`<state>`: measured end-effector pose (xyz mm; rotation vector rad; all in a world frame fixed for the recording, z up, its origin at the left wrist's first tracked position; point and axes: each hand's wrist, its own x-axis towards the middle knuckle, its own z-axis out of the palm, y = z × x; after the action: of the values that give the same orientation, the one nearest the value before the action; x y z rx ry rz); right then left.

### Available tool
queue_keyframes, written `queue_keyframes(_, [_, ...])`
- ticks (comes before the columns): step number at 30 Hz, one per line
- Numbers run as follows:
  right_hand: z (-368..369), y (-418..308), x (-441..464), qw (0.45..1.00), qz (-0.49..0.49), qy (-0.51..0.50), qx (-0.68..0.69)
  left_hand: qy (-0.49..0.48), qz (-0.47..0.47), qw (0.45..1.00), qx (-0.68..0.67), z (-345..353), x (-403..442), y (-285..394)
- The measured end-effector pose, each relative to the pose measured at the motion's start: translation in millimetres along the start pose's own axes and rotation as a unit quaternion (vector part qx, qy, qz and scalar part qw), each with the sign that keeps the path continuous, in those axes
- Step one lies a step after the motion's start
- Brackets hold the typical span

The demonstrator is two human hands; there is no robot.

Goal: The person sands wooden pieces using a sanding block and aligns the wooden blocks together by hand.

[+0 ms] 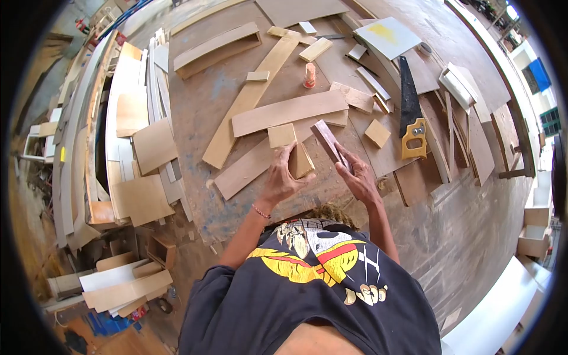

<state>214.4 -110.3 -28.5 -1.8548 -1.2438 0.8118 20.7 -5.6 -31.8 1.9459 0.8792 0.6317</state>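
Observation:
My left hand point(284, 176) is closed around a pale wooden block point(302, 158), its thumb and fingers on opposite sides. Part of that block is covered by the fingers. To the right, my right hand point(358, 178) grips the lower end of a narrow purplish-brown bar point(329, 142), which slants up and left. The bar and the block are apart. Just beyond both hands, wide flat boards point(284, 113) lie across one another on the worktable point(216, 210). A small square wood block point(377, 134) rests right of the bar.
A handsaw point(409, 106) with a yellow handle lies on the right. Behind the boards stands a small orange-and-white container point(309, 76). A long plank point(251, 100) runs diagonally on the left. Stacked panels point(131, 112) lean beyond the table's left edge.

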Motion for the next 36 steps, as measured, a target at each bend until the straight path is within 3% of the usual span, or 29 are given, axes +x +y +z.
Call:
queue_keyframes(2, [0.1,-20.9,-12.5,1.0,0.001,-0.007,0.001,0.003,0.08,0.99,0.117,-5.0,0.7,-3.8])
queue_keyframes(5, [14.9,-42.7,-31.3,0.999,-0.025,0.021,0.011,0.016,0.075,0.984,0.163,-12.3,2.9,-6.0])
queue_keyframes(8, [34.3,-49.0,-42.5,0.988,-0.093,0.074,-0.094,-0.015,0.058,0.983,0.176,-19.8,3.7,2.7])
queue_keyframes(9, [39.4,-49.5,-43.8,0.986,-0.098,0.092,-0.103,0.001,0.119,0.977,0.176,-17.0,4.4,-9.2])
queue_keyframes(10, [43.5,-48.6,-42.3,0.981,-0.105,0.116,-0.114,-0.031,0.095,0.984,0.15,-17.6,-0.8,-4.0])
queue_keyframes(13, [37.3,-53.0,-23.4,0.991,-0.045,0.082,-0.097,-0.107,0.199,0.97,0.093,-10.4,-15.4,30.3])
queue_keyframes(15, [36.2,-50.2,-15.5,0.993,-0.021,0.075,-0.087,-0.105,0.144,0.981,0.082,-2.4,-19.4,25.2])
queue_keyframes(16, [38.7,-50.6,-15.4,0.993,-0.02,0.085,-0.083,-0.111,0.164,0.977,0.082,-5.0,-17.0,25.4])
queue_keyframes(18, [39.1,-50.9,-23.2,0.99,-0.013,0.076,-0.119,-0.119,0.094,0.988,0.041,-14.0,-14.6,28.2])
queue_keyframes(20, [37.9,-43.6,-34.3,0.996,-0.051,0.055,-0.051,-0.107,0.102,0.988,0.035,-21.3,-11.7,29.9])
queue_keyframes(22, [34.4,-31.4,-35.6,0.994,0.04,-0.008,0.106,-0.021,0.082,0.996,-0.001,-26.4,-3.7,22.6])
queue_keyframes(23, [38.1,-20.8,-33.6,0.971,0.078,-0.033,0.225,-0.004,0.112,0.994,0.017,-29.6,3.4,24.3])
queue_keyframes(25, [27.5,-25.2,-29.2,0.886,0.061,0.001,0.46,-0.018,0.127,0.992,0.005,-35.2,8.4,38.2])
queue_keyframes(27, [7.0,-35.5,-36.2,0.818,0.173,-0.041,0.546,-0.047,0.085,0.995,-0.038,-37.5,4.0,56.8])
queue_keyframes(31, [3.8,-32.5,-34.9,0.792,0.118,-0.033,0.598,-0.085,0.086,0.992,-0.046,-33.2,-0.6,51.3])
queue_keyframes(33, [6.4,-21.7,-36.0,0.782,0.09,-0.104,0.609,-0.1,0.074,0.99,-0.072,-31.3,-3.5,45.7])
queue_keyframes(36, [12.1,-15.2,-37.0,0.794,0.092,-0.073,0.597,-0.113,0.065,0.986,-0.103,-26.7,-4.8,36.8])
